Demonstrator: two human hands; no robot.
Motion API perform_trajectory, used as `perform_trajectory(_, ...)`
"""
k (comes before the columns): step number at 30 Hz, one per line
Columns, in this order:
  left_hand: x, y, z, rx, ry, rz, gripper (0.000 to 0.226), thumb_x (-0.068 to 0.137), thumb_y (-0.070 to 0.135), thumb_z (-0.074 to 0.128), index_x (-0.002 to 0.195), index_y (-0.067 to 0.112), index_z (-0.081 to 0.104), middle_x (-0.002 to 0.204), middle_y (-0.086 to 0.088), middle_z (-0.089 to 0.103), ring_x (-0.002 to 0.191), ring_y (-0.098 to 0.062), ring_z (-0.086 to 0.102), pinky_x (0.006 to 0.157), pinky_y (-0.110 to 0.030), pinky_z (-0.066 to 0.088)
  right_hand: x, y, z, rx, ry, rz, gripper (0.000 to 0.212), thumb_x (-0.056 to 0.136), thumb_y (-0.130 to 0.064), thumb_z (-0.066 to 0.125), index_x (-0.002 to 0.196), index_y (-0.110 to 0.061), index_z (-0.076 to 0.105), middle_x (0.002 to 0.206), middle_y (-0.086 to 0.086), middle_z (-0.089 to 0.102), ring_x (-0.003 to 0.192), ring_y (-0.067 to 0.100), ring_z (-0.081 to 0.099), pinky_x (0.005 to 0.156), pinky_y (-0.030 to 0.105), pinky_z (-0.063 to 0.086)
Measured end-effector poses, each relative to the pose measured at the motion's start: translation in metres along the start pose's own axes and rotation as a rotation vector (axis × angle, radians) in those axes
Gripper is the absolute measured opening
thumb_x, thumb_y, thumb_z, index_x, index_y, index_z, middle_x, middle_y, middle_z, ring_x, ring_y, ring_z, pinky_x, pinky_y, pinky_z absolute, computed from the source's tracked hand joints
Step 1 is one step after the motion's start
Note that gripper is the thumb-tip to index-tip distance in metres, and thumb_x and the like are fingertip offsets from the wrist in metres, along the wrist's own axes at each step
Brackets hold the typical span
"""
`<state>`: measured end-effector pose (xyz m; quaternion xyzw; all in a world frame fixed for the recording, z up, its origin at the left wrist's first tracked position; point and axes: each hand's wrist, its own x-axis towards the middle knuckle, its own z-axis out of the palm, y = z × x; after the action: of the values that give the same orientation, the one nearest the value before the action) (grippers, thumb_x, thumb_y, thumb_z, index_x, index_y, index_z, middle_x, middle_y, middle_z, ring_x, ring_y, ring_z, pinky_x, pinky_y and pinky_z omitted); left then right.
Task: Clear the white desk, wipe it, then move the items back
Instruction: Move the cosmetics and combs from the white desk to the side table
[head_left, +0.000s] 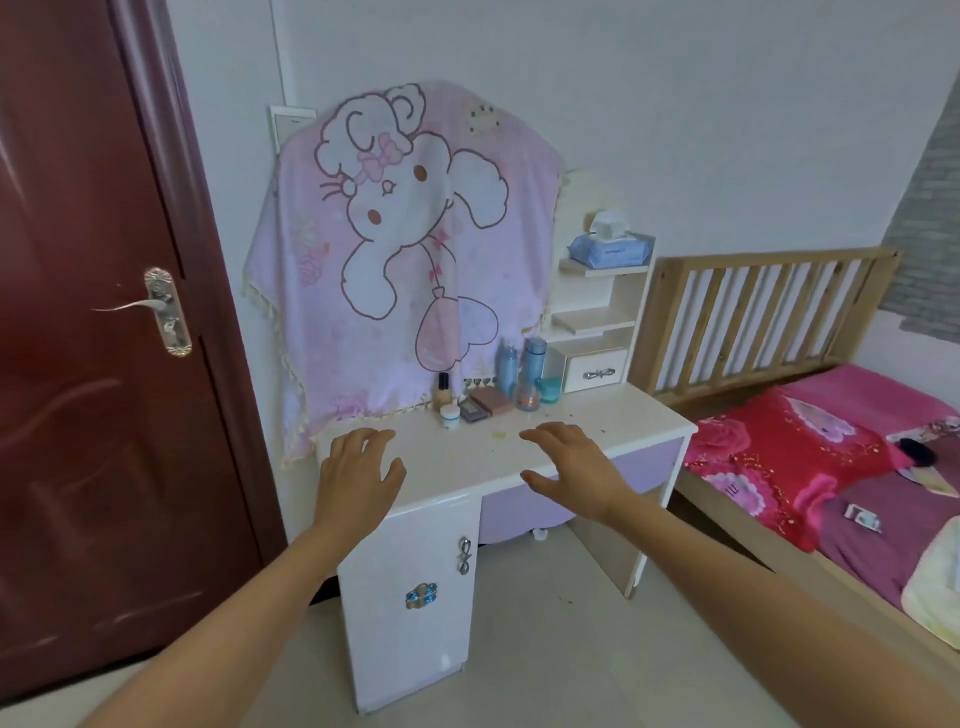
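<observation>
Plainly nothing has left the white worktop (623, 418) yet: the person's left hand (358, 475) and right hand (574, 462) both hover over its front edge, fingers spread and holding nothing. The cosmetics cluster at the back, against the pink blanket (395, 260). Two tall blue bottles (533, 364) look light and easy to tip, so each is best circled at mid-body. The foundation bottle (443, 391) may be glass, though it shows too small to be sure; it wants a firm hold on the body, not the cap. The flat compacts (480, 404) suit a pinch across their edges, the small white jar (450, 415) and teal jar (549, 389) a grip from above
</observation>
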<state>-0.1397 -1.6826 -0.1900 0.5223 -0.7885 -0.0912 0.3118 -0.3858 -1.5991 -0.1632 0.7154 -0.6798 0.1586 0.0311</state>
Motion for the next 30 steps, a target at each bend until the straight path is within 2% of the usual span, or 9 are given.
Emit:
perform_trajectory(7, 0.06, -0.043, 0.061, -0.022, -0.063, -0.117, 0.041, 0.093, 0.024, 0.047, 0.132, 0.013, 0.045, 0.137, -0.008, 0.044, 0.129, -0.025, 0.032, 0.106, -0.037, 0.028, 0.072, 0.032, 0.07, 0.13, -0.056, 0.034, 0.052, 0.089, -0.034, 0.054, 0.136, -0.017, 0.039, 0.14, 0.008, 0.04, 0.126, 0.024, 0.037, 0.104, 0.034, 0.032)
perform_trajectory(14, 0.155, -0.076, 0.121, -0.081, -0.134, -0.176, 0.041, 0.092, 0.024, 0.047, 0.132, 0.013, 0.045, 0.138, -0.01, 0.043, 0.127, -0.028, 0.034, 0.102, -0.037, 0.031, 0.151, 0.06, 0.121, 0.28, 0.001, 0.205, 0.049, 0.088, -0.029, 0.058, 0.133, -0.015, 0.043, 0.135, 0.006, 0.045, 0.121, 0.023, 0.042, 0.1, 0.026, 0.033)
perform_trajectory(20, 0.222, -0.116, 0.179, -0.119, -0.227, -0.214, 0.039, 0.092, 0.024, 0.047, 0.13, 0.015, 0.046, 0.138, -0.008, 0.043, 0.127, -0.026, 0.035, 0.101, -0.035, 0.032, 0.214, 0.069, 0.178, 0.316, -0.08, 0.297, 0.049, 0.089, -0.032, 0.055, 0.134, -0.018, 0.04, 0.136, 0.003, 0.043, 0.123, 0.019, 0.04, 0.099, 0.023, 0.032)
perform_trajectory(24, 0.234, -0.129, 0.225, -0.139, -0.348, -0.277, 0.039, 0.092, 0.024, 0.047, 0.13, 0.016, 0.046, 0.137, -0.009, 0.043, 0.124, -0.026, 0.039, 0.101, -0.036, 0.036, 0.228, 0.081, 0.216, 0.36, -0.187, 0.343, 0.049, 0.09, -0.031, 0.054, 0.135, -0.018, 0.039, 0.137, 0.002, 0.043, 0.125, 0.018, 0.038, 0.101, 0.022, 0.03)
perform_trajectory(30, 0.272, -0.125, 0.289, -0.12, -0.415, -0.351, 0.041, 0.092, 0.025, 0.047, 0.132, 0.016, 0.042, 0.137, -0.009, 0.042, 0.123, -0.025, 0.039, 0.1, -0.035, 0.038, 0.268, 0.144, 0.239, 0.386, -0.217, 0.374, 0.047, 0.09, -0.03, 0.055, 0.133, -0.019, 0.041, 0.137, 0.0, 0.043, 0.123, 0.016, 0.041, 0.102, 0.021, 0.031)
